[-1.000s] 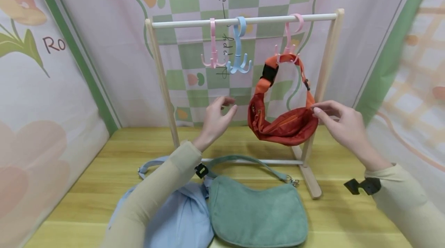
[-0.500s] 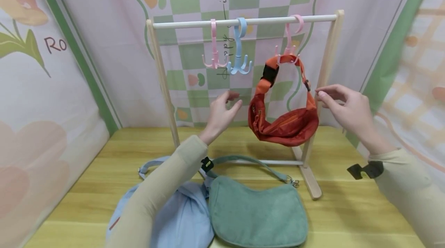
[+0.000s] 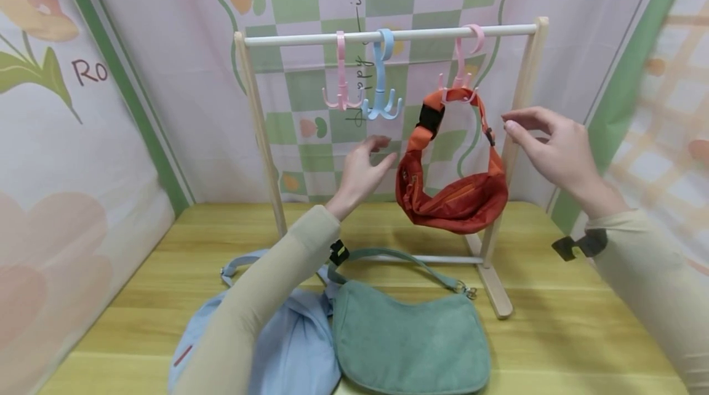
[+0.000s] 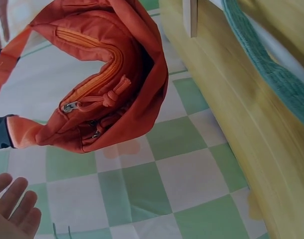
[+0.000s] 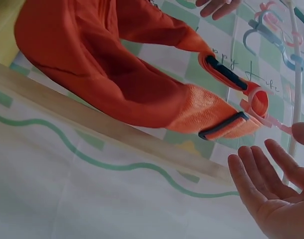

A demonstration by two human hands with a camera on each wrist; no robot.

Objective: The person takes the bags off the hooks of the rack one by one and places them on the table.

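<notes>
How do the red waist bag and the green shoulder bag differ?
The red waist bag hangs from a pink hook; the green shoulder bag lies on the table. The red waist bag shows outside zippers; the green shoulder bag's upward face shows none. Both have straps.

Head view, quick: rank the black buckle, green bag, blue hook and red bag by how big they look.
1. Green bag, though it looks nearer the camera
2. Red bag
3. Blue hook
4. Black buckle
</notes>
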